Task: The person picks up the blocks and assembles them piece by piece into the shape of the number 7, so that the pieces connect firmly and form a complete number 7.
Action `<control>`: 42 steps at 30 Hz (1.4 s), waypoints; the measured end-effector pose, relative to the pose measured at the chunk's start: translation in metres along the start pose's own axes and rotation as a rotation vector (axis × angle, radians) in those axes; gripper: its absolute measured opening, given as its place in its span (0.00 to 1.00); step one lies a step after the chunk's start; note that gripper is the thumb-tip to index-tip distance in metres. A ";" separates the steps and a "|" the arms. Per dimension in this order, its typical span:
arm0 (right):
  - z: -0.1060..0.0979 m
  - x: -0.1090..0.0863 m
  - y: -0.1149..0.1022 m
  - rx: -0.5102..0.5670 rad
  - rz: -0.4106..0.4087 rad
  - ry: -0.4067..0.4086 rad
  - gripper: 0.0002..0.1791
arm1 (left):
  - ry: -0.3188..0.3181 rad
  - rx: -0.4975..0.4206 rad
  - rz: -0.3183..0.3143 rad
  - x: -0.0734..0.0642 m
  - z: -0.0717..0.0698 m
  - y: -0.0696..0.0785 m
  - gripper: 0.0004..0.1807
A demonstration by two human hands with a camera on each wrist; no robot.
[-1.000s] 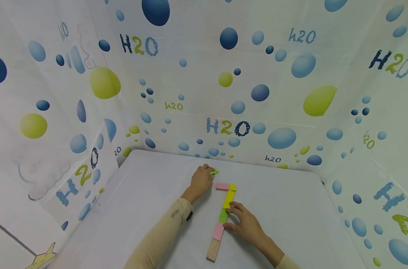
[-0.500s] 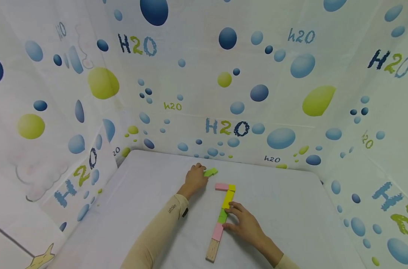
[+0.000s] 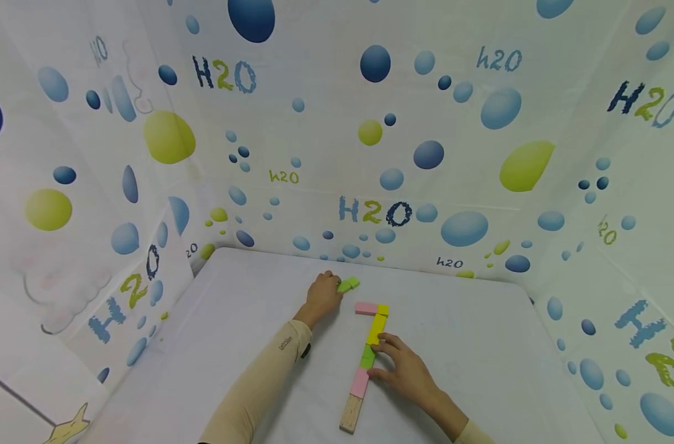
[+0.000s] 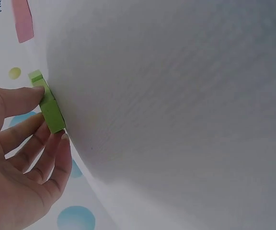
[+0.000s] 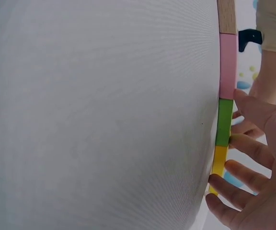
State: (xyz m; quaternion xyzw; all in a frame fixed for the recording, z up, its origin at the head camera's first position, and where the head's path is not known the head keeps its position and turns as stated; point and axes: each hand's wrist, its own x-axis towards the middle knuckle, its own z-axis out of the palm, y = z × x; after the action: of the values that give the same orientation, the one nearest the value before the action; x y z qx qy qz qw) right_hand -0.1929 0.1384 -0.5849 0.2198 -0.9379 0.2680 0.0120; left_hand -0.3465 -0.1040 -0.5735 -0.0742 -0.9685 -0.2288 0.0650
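Near the far edge of the table, my left hand (image 3: 322, 295) holds green blocks (image 3: 348, 284) that lie end to end, slightly out of line. In the left wrist view the thumb rests on one side of the green block (image 4: 52, 115), fingertips on the other. My right hand (image 3: 406, 370) touches a row of blocks from the right, its fingers spread along it. From near to far the row has a wooden block (image 3: 351, 413), a pink block (image 3: 360, 382), green (image 3: 367, 356) and a long yellow block (image 3: 377, 328), then a small yellow block (image 3: 383, 309).
Another pink block (image 3: 366, 308) extends left from the row's far end, between the row and the green blocks. The white tabletop (image 3: 459, 320) ends at a back wall curtain (image 3: 314, 135) printed with blue and green drops.
My left hand has shifted slightly left, and the green blocks, mostly hidden behind its fingers before, now show lying along the table. My right hand and the row stay in place.
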 end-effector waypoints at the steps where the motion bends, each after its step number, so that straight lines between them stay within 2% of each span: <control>1: 0.000 0.000 0.000 0.001 0.000 -0.001 0.33 | 0.001 0.001 0.001 0.000 -0.001 0.000 0.17; 8: -0.001 -0.001 0.000 0.015 0.000 -0.002 0.33 | -0.018 0.015 -0.007 -0.001 -0.003 0.000 0.16; 15: -0.002 -0.001 -0.001 0.014 -0.003 -0.003 0.32 | 0.001 -0.005 -0.005 -0.003 -0.006 -0.002 0.14; 25: -0.002 -0.003 -0.001 0.007 -0.018 0.013 0.32 | -0.035 -0.004 0.002 -0.006 -0.013 0.000 0.14; 34: -0.001 -0.003 -0.001 -0.015 -0.012 0.014 0.31 | -0.036 0.003 0.048 -0.010 -0.015 -0.002 0.15; 42: -0.002 -0.001 -0.002 -0.012 0.007 -0.007 0.32 | -0.064 -0.006 0.048 -0.011 -0.017 0.000 0.17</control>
State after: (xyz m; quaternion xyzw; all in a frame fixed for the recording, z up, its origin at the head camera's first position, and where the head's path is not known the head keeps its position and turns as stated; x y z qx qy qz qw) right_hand -0.1915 0.1382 -0.5823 0.2172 -0.9404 0.2617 0.0092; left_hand -0.3346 -0.1130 -0.5606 -0.1051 -0.9672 -0.2277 0.0392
